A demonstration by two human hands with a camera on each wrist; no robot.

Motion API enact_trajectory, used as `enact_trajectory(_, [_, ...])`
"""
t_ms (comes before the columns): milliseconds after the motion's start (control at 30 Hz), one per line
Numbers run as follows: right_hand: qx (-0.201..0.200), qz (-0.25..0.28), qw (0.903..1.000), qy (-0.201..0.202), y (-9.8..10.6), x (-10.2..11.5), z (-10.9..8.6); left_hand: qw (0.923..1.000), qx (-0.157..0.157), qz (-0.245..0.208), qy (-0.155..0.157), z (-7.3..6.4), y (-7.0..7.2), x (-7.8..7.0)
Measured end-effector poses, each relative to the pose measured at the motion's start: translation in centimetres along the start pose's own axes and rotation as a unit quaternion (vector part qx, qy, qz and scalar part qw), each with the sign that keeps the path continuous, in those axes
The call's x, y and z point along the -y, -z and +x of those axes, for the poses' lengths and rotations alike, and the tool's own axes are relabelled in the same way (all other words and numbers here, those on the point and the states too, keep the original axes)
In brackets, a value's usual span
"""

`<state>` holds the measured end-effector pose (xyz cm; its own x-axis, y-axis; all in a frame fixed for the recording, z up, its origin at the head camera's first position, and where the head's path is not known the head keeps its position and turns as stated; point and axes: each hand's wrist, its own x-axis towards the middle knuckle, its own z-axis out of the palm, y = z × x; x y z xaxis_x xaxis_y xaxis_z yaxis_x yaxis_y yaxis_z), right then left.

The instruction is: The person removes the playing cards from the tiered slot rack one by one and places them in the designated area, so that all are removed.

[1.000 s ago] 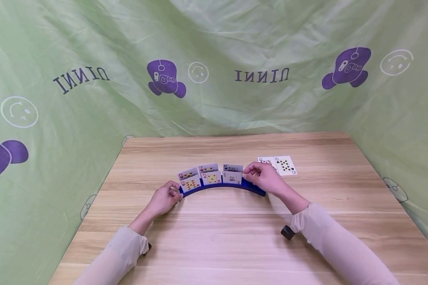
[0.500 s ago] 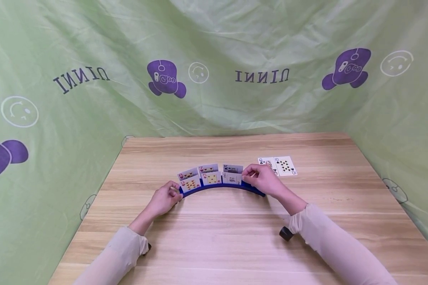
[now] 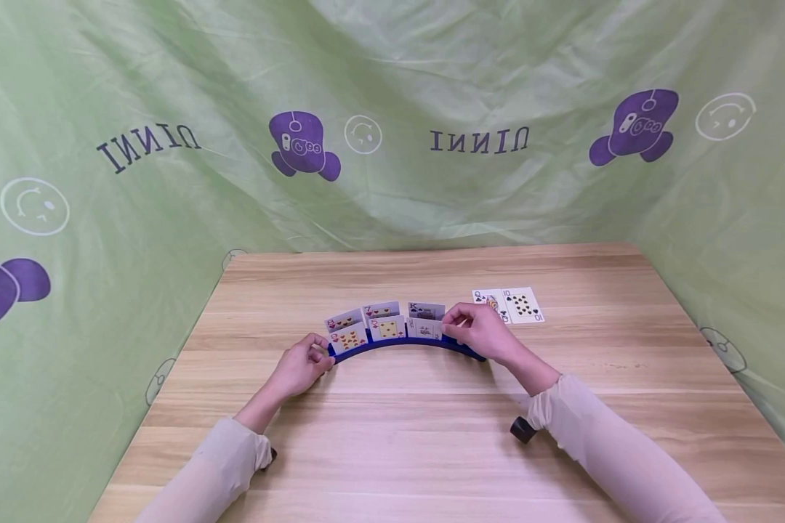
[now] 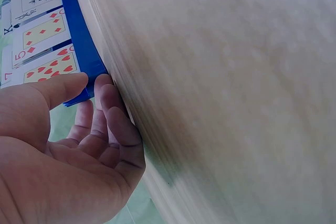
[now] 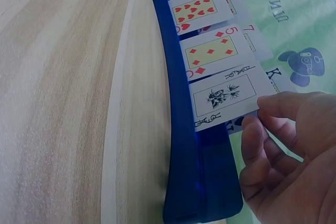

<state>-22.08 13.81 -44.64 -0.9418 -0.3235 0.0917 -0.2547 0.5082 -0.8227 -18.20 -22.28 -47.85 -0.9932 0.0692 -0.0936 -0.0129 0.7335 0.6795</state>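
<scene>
A curved blue card holder (image 3: 408,343) stands on the table with two rows of playing cards. My left hand (image 3: 299,368) grips its left end between thumb and fingers. The front row has a nine of hearts (image 5: 202,11), a five of diamonds (image 5: 212,52) and a joker (image 5: 224,98). My right hand (image 3: 487,333) pinches the joker by its upper right corner, with the card's lower edge at the holder's slot. Behind stand an eight (image 3: 343,319), a seven (image 3: 381,309) and a king (image 3: 427,310), partly covered by the front cards.
Two cards lie face up on the wooden table (image 3: 392,450) behind my right hand: a queen (image 3: 492,298) and a ten (image 3: 523,305). A green cloth (image 3: 392,196) with purple figures hangs around the table's back and sides.
My right hand has shifted slightly left and down with the joker, which now sits a little lower against the holder. The left hand stays at the holder's end.
</scene>
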Motion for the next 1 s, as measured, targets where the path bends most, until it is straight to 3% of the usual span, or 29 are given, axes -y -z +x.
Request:
enact_trajectory(467, [0.007, 0.008, 0.9999, -0.009, 0.6, -0.2, -0.1, 1.0, 0.005, -0.001, 0.001, 0.0, 0.0, 0.2])
enact_trajectory(1000, [-0.023, -0.016, 0.9996, 0.007, 1.9, -0.2, -0.3, 1.0, 0.007, 0.004, -0.001, 0.1, -0.1, 0.2])
